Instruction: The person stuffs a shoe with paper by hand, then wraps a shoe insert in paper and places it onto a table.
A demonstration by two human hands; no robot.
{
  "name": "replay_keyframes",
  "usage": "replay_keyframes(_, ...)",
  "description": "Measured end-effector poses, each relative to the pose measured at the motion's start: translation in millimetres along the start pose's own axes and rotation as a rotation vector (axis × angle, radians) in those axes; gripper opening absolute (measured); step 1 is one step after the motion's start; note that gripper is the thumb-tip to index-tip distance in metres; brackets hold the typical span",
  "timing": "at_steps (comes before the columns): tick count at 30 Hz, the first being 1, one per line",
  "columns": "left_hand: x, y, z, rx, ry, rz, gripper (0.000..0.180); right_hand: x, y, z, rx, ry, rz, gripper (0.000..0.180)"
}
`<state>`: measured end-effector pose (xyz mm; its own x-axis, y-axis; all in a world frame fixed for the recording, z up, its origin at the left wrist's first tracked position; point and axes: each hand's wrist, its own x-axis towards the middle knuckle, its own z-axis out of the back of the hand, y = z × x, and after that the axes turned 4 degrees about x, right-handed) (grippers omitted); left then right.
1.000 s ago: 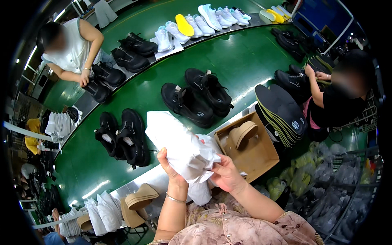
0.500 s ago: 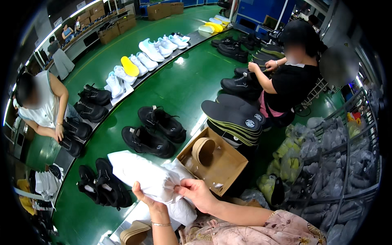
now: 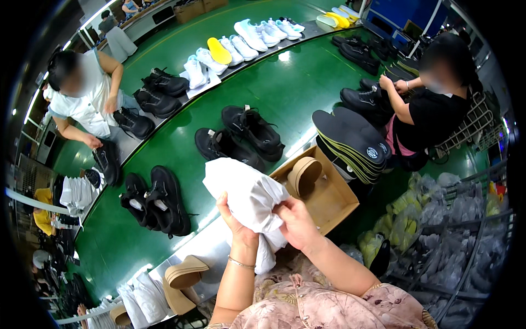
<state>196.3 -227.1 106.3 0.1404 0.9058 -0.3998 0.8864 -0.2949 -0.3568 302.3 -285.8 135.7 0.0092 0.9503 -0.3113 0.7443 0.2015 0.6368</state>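
A puffy white paper bundle (image 3: 244, 192) is held up in front of me, its outer end rounded and its near end gathered into folds. My left hand (image 3: 239, 225) supports it from below and the left side; the thumb shows, while the other fingers are hidden under the paper. At the gathered end, my right hand (image 3: 298, 222) pinches the paper between bent fingers. What lies inside the bundle, if anything, is hidden. Just under my hands, more crumpled white paper (image 3: 265, 254) hangs by the table edge.
Pairs of black shoes (image 3: 156, 200) stand on the green conveyor (image 3: 307, 82). An open cardboard box (image 3: 342, 208) holds a tan cardboard roll, beside stacked black insoles (image 3: 350, 137). Nearer left lie tan cardboard pieces (image 3: 185, 273) and white paper bundles (image 3: 143, 296). Two co-workers handle shoes.
My view has turned, so the scene sits further right. The bundle now points more upward and looks shorter, with both hands still on it. The left co-worker's hands have moved apart over the shoes.
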Motion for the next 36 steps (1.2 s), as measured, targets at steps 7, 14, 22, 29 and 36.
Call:
replay_keyframes(7,-3,-11,0,0.019,-0.028,-0.086,0.045,-29,8,-7,-0.225,0.107,0.094,0.016)
replay_keyframes(14,-6,-3,2,0.026,0.004,-0.029,0.063,-16,3,0,0.283,0.227,-0.288,0.008)
replay_keyframes(22,-14,-10,-1,0.046,0.049,-0.05,0.067,-27,7,-25,0.369,0.046,-0.199,0.019)
replay_keyframes(29,-16,-19,-3,0.1,0.173,-0.077,0.072,-28,3,-14,0.556,0.218,-0.264,0.028)
replay_keyframes(36,-16,-17,-3,0.064,0.266,-0.041,0.073,-14,-5,-14,0.395,0.204,-0.3,0.025)
